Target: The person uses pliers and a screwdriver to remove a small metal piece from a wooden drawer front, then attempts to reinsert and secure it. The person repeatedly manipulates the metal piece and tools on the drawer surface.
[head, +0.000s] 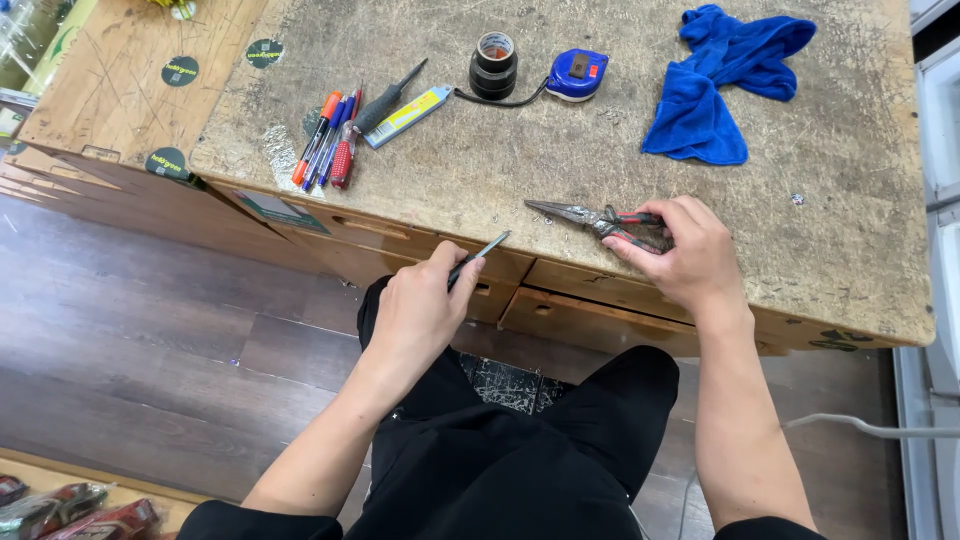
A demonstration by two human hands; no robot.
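**A:** What's sitting nearest the camera?

**B:** A person's lap in black trousers, with both forearms reaching forward to a worn wooden workbench (820,200).

**A:** What is the left hand doing?

**B:** The left hand (420,310) is hovering just off the bench's front edge, fingers closing around a thin dark rod-like tool (480,257), its tip pointing up and to the right.

**A:** And the right one?

**B:** The right hand (685,260) is resting on the benchtop near the front edge, wrapping its fingers over the red-and-black handles of long-nose pliers (600,218). The pliers are lying flat, their nose pointing left and the jaws looking closed.

**A:** What's lying farther back?

**B:** To the left, a cluster of pens and screwdrivers (330,145) is lying beside a yellow-and-blue utility knife (410,115). Behind the pliers, a roll of black tape (493,65) is standing next to a blue tape measure (577,73). Off to the right, a crumpled blue cloth (715,85) is lying well apart from both hands.
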